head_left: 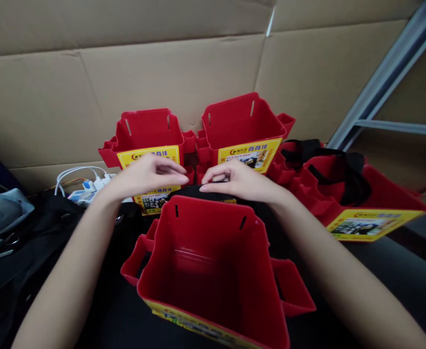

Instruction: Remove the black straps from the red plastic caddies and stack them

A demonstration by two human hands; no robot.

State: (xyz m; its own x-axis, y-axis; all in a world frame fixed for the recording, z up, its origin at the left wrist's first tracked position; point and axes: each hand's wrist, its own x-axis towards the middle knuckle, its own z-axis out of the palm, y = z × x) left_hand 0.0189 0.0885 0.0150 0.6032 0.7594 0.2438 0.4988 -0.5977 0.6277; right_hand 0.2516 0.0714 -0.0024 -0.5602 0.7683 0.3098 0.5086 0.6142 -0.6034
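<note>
Four red plastic bins were in view. The nearest red bin (213,271) stood open at six o'clock, between the person's forearms, with two slots cut in its far wall and a yellow label along its near edge. Two more stood side by side against the cardboard wall (53,87): the left rear bin (145,131) at eleven o'clock and the right rear bin (242,121) at one o'clock, each carrying one yellow label on its front. The fourth bin (372,203) lay tipped at three o'clock, with black straps (338,167) draped over it. Both hands met just beyond the far rim of the nearest bin. The left hand (147,175) had its fingers curled together with the thumb stretched toward the other hand; whether it gripped anything could not be told. The right hand (234,180) pinched a thin black strap (218,180) between thumb and fingers, above dark fabric lying behind the rim. At nine o'clock one white power strip (89,186) with white cables sat beside a black bag (34,232).
</note>
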